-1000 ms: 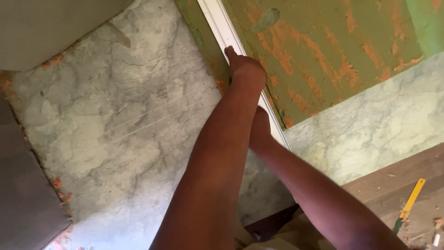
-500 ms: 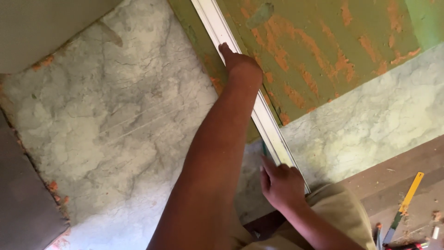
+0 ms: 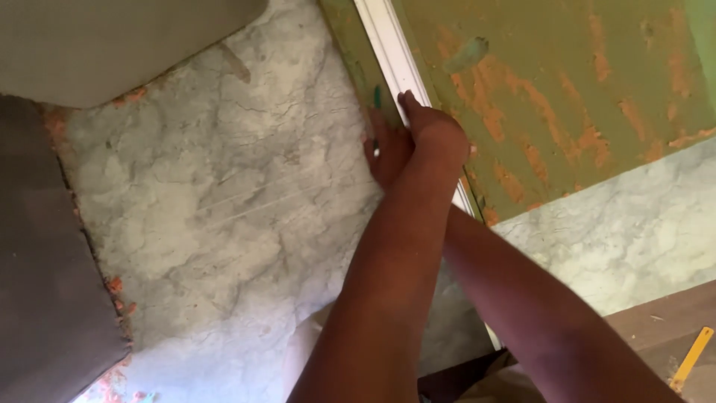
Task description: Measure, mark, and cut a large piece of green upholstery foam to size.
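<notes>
- Where the green wall (image 3: 567, 82) meets the marbled panel (image 3: 224, 201), the white trim strip (image 3: 391, 56) runs from 11 o'clock to 5 o'clock.
- Left hand (image 3: 436, 134) presses flat on the strip, fingers extended toward 11 o'clock, gripping nothing.
- Right hand (image 3: 388, 153) lies just beside it at 8 o'clock, a small green object (image 3: 377, 97) at its fingertips; grip cannot be told.

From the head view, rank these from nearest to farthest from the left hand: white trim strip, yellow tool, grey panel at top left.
1. White trim strip: under the left hand, touching it.
2. Grey panel: up in the top left corner.
3. Yellow tool: far off at the bottom right edge.
</notes>
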